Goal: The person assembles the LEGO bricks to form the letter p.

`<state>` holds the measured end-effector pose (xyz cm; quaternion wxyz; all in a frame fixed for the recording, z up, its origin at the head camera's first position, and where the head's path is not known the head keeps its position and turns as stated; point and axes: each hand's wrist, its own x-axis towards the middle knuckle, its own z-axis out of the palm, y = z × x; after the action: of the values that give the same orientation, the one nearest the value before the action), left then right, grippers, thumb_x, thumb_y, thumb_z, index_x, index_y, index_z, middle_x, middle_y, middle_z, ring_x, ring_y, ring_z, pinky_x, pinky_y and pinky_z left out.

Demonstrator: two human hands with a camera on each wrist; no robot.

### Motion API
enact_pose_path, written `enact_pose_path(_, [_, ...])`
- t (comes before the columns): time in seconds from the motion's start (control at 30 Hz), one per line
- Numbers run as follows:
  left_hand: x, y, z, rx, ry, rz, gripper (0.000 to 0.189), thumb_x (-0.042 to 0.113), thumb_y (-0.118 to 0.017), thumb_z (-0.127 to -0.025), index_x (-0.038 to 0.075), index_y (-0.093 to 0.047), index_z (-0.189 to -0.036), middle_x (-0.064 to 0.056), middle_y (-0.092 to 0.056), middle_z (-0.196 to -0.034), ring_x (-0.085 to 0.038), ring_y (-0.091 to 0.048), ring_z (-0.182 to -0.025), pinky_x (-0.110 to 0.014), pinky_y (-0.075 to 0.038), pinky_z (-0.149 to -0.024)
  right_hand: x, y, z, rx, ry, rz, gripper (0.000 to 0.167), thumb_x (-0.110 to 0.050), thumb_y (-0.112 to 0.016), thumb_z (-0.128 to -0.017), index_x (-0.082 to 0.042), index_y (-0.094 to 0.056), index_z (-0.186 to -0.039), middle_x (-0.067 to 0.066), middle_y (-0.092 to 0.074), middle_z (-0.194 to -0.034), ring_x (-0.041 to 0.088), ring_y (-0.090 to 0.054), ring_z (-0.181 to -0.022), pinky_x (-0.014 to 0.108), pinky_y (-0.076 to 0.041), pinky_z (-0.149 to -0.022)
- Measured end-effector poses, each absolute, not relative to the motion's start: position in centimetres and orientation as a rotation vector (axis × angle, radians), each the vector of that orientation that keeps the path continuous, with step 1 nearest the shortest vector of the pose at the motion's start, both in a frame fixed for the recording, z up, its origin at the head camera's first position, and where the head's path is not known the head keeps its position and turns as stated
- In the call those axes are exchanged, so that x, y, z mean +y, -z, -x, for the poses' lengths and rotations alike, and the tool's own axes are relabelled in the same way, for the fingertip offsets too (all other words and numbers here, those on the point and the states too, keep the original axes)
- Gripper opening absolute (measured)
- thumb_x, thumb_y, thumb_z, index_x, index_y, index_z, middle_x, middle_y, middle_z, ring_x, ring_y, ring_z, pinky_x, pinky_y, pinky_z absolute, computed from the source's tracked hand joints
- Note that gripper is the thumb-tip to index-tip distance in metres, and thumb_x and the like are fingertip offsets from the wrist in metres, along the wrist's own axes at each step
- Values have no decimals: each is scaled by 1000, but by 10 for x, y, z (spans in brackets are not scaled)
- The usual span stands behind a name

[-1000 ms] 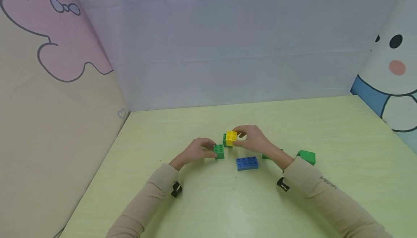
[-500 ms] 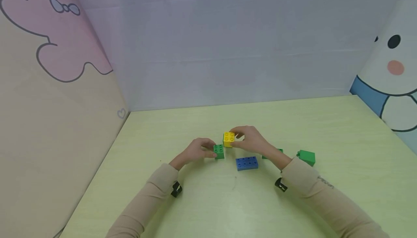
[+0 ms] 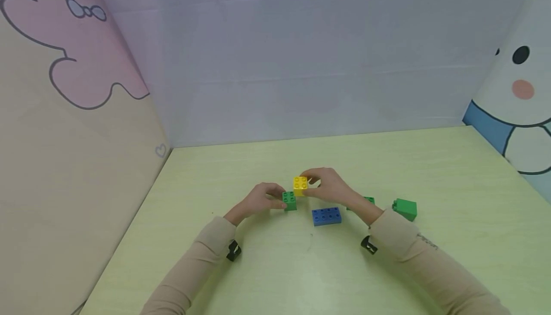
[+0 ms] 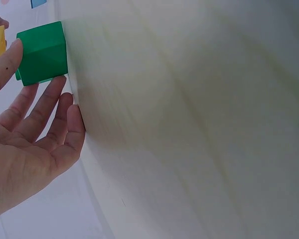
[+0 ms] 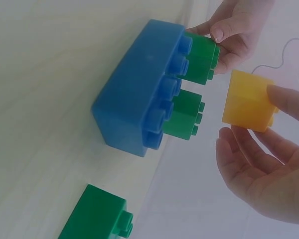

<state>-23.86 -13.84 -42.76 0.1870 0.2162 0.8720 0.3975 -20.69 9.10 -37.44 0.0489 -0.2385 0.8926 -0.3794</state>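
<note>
My left hand [image 3: 263, 197] pinches a green toy brick [image 3: 289, 201] between thumb and fingers; in the left wrist view that brick [image 4: 42, 55] stands at the tabletop. Between the thumb and fingers of my right hand [image 3: 330, 186] is a yellow square brick [image 3: 300, 186], studs facing up. As the right wrist view shows, the yellow brick [image 5: 247, 99] is held in the air, apart from a second green brick [image 5: 183, 114] on the table. From the head view the yellow brick hides that second green brick.
A blue eight-stud brick [image 3: 326, 216] lies nearer than both hands. Another green brick [image 3: 369, 200] is partly covered by the right forearm. Farther right, a green brick [image 3: 405, 208] lies on its side. A grey-white cloth [image 3: 310, 66] hangs along the table's far edge.
My right hand has moved slightly left with the yellow brick, which now covers the green brick partly seen behind it before. The left hand and its brick have stayed in place.
</note>
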Motion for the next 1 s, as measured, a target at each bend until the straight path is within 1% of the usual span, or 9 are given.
enact_pose_path(0.13, [-138,428,239,2452,-1125,-608,37,20,-71,-79,6,-61,-111,-3,-63,-104,-18,-57,-98,-39,-43,-87,90,374,206,2714,1165,754,38,-13,-67,-81,0,-59,-115,13,-61,-110,29,-56,-95,35,-51,-72])
enact_pose_path(0.3, [-139,428,238,2450,-1134,-619,35,19,-71,-79,5,-61,-110,-3,-63,-103,-19,-57,-97,-39,-44,-87,88,375,207,2703,1174,781,36,-12,-67,-81,0,-60,-115,13,-61,-110,31,-57,-95,35,-51,-72])
enact_pose_path(0.53, [-139,428,238,2450,-1130,-623,34,19,-71,-79,5,-62,-109,-3,-63,-103,-19,-57,-97,-40,-43,-88,85,375,207,2689,1164,773,37,-11,-67,-81,0,-59,-115,13,-61,-111,32,-57,-96,36,-51,-73])
enact_pose_path(1.0, [-139,429,238,2457,-1127,-643,33,18,-71,-80,6,-62,-109,-3,-64,-102,-19,-57,-97,-41,-43,-88,80,377,207,2681,1156,791,38,-11,-67,-81,0,-58,-117,13,-61,-111,30,-57,-95,35,-50,-72])
